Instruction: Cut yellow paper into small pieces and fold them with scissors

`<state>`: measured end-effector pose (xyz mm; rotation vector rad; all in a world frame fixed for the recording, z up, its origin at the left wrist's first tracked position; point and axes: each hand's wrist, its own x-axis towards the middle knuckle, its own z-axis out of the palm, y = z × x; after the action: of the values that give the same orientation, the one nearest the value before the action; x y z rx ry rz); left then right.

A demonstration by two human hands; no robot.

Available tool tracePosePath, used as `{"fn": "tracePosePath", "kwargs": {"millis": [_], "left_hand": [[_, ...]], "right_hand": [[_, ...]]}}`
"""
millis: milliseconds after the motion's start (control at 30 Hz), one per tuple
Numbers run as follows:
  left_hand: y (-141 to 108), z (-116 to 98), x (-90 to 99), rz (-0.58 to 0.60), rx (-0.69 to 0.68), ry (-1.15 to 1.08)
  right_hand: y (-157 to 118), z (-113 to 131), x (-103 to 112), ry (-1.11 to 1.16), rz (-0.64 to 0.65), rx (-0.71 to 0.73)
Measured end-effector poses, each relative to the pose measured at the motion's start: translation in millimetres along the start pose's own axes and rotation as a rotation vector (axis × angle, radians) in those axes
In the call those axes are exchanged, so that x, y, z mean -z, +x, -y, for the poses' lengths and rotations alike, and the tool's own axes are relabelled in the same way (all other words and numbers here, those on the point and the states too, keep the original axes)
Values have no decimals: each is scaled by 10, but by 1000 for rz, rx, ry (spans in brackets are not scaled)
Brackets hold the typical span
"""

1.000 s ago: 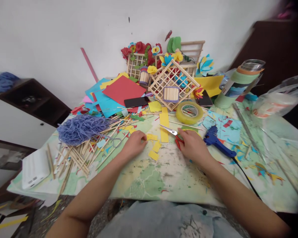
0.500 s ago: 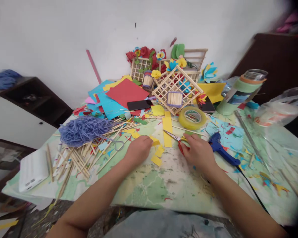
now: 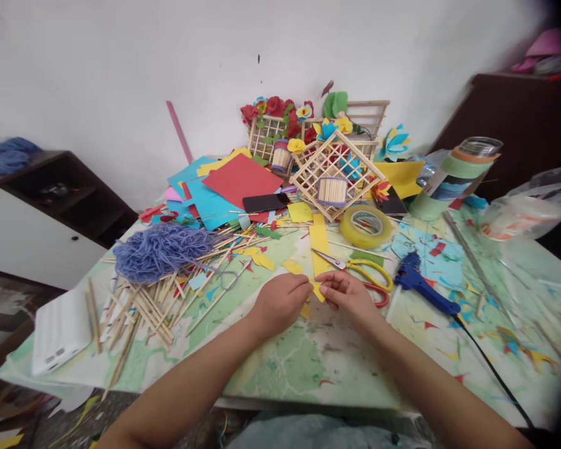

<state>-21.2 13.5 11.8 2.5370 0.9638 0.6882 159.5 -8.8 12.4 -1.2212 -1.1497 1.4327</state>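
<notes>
Between my two hands is a small piece of yellow paper [image 3: 316,290], pinched at its edges. My left hand [image 3: 280,302] is closed on its left side, and my right hand [image 3: 348,295] grips the right side with thumb and fingers. Just beyond my right hand lies a pair of scissors [image 3: 370,272] with yellow and red handles, its blades partly over a yellow paper strip [image 3: 320,240]. Other small yellow pieces lie close to my left hand, some partly hidden under the fingers.
Blue yarn [image 3: 161,252] and thin wooden sticks [image 3: 144,305] crowd the left. A tape roll [image 3: 365,227], a stick lattice [image 3: 339,171] and coloured paper [image 3: 240,179] stand or lie behind. To the right are a blue glue gun [image 3: 425,288], its cord and a green bottle [image 3: 449,181].
My right hand has let go of the scissors, which now lie on the table, and has moved left to the small yellow paper. My left hand has shifted right.
</notes>
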Motion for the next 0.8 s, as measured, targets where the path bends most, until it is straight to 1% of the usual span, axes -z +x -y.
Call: {"fn": "tracePosePath", "kwargs": {"millis": [67, 133, 167, 200, 267, 333, 400, 467, 567, 667, 800], "left_hand": [[1, -38, -34, -102, 80, -220], [19, -73, -80, -204, 214, -502], [33, -84, -103, -229, 293, -653], [49, -89, -124, -232, 369, -798], [79, -87, -156, -180, 489, -1031], [96, -79, -172, -106, 559, -1154], [100, -73, -176, -36, 588, -1185], [96, -76, -173, 5, 607, -1181], [88, -86, -173, -20, 623, -1146], [86, -94, -183, -52, 603, -1113], [84, -89, -201, -49, 573, -1053]], "right_hand": [[2, 2, 34, -38, -42, 49], [-3, 8, 70, -90, -45, 91], [-7, 9, 87, -123, -33, 106], [-11, 8, 101, -156, -15, 119], [-18, -4, 120, -211, 20, 136], [-21, -27, 126, -234, 47, 139], [-18, -55, 125, -237, 64, 135], [-15, -85, 122, -244, 75, 132], [-18, -130, 118, -283, 85, 148], [-29, -163, 108, -370, 94, 168], [-41, -171, 85, -436, 43, 161]]}}
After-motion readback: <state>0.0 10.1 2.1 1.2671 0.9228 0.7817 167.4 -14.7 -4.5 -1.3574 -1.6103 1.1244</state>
